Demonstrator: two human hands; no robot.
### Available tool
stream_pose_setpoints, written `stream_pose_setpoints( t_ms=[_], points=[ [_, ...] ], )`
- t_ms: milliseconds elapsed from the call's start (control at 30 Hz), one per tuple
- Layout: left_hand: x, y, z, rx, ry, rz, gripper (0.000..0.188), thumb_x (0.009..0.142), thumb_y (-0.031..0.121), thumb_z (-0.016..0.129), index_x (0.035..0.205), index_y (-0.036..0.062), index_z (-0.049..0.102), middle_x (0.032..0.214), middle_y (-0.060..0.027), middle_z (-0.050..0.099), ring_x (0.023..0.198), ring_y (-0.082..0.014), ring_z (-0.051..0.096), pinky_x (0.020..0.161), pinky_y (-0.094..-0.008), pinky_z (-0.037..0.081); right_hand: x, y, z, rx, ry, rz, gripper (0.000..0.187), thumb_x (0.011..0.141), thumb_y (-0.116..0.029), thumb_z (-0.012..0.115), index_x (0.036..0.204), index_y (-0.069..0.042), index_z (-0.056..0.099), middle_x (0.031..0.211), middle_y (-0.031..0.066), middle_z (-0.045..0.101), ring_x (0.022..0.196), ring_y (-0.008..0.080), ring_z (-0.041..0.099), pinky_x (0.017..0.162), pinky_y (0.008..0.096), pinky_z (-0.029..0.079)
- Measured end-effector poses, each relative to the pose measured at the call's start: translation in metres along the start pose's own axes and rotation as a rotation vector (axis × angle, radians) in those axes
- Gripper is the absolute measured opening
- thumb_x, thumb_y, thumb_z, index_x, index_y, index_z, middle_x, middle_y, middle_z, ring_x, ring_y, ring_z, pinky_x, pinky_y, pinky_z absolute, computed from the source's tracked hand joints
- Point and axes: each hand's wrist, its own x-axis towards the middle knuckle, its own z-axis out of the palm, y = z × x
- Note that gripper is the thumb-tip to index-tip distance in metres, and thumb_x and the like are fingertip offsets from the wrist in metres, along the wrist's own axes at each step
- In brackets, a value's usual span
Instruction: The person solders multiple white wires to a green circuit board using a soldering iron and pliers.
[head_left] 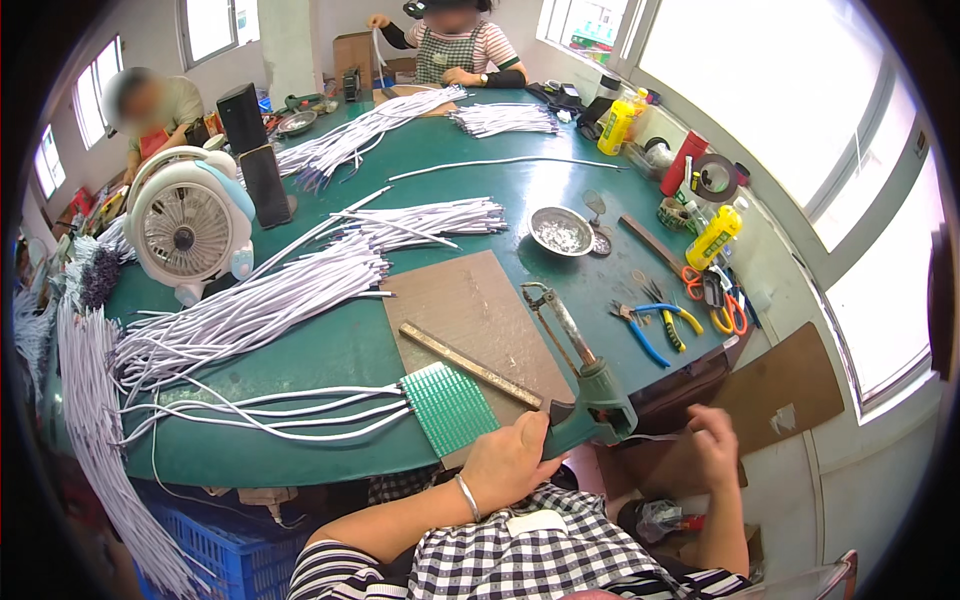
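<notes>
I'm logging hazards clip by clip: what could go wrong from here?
The green pistol-shaped tool with a bare metal tip, held in the left hand, might scorch the brown cardboard sheet nearby if hot; heat can't be seen.

The long white cables reaching the green rectangular circuit board could snag and tug at it.

The blue-handled metal pliers lie near the table's edge and could get knocked off.

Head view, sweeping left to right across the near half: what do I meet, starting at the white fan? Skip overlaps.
White fan → green circuit board → green-bodied tool in the left hand → right hand.
</notes>
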Motion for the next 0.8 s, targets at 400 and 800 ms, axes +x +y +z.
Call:
stream_pose_setpoints(
  t_ms=[400,800],
  points=[
    [-0.021,-0.002,0.013,-0.173,-0.044,-0.004,0.047,0.077,0.018,0.067,0.108,-0.0039,0.041,0.094,-0.0211,0.054,0.081,-0.0383,0.059,0.069,-0.0439,0.049,-0.03,-0.096,0.166,1.048,-0.254,0.343,0.063,0.079,-0.017,0.054,0.136,0.0,0.034,0.134,0.0148,0.045,0.121,0.0236,0.046,0.104,0.0383,0.035],
    [0.016,-0.113,-0.154,0.406,0.047,-0.005,0.022,0.075,0.013,0.069,0.094,0.0055,0.062,0.086,-0.0108,0.061,0.084,-0.0292,0.059,0.074,-0.0388,0.046,0.016,-0.056,0.137,0.974,-0.136,0.226,0.058,0.085,-0.019,0.054,0.132,0.008,0.033,0.12,0.0251,0.051,0.069,0.0174,0.059,0.075,0.0349,0.051]
  ],
)
